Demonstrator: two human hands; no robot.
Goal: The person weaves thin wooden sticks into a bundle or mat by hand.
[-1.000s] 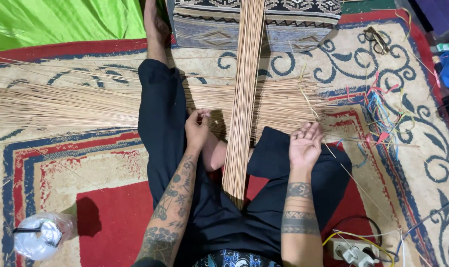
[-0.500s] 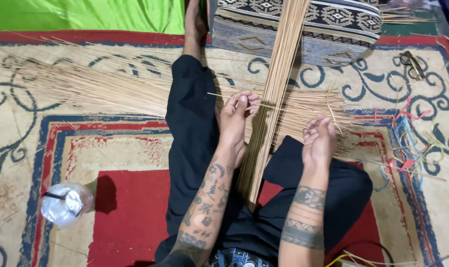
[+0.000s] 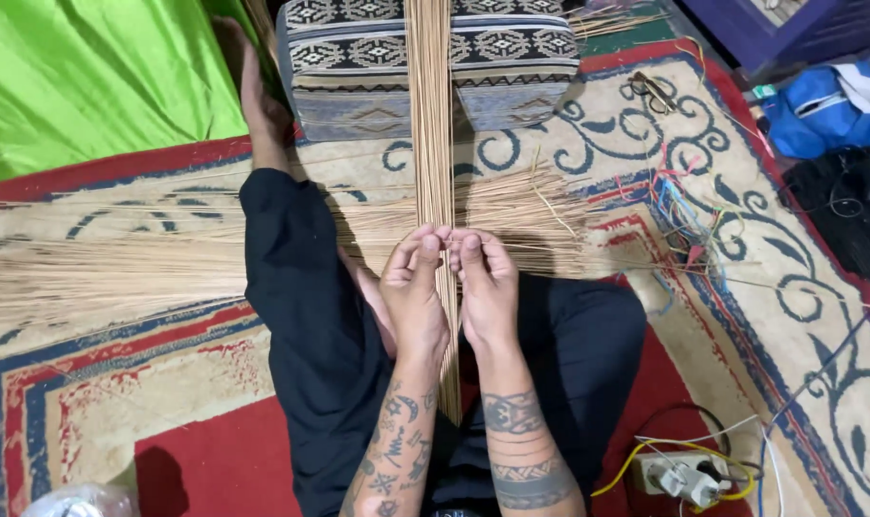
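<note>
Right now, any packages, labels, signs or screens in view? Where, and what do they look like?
No labels, signs or screens are visible.
Clear plastic bag: bottom left corner on the rug, crumpled, see-through with whitish contents, partly cut off.
Blue bag: upper right on the floor, soft, blue with white parts.

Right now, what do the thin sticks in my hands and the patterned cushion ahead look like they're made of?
Thin sticks: likely dried plant stems or palm ribs; matte tan, straight, very slender. Patterned cushion: woven fabric, judging by its banded geometric pattern; filling not visible.
</note>
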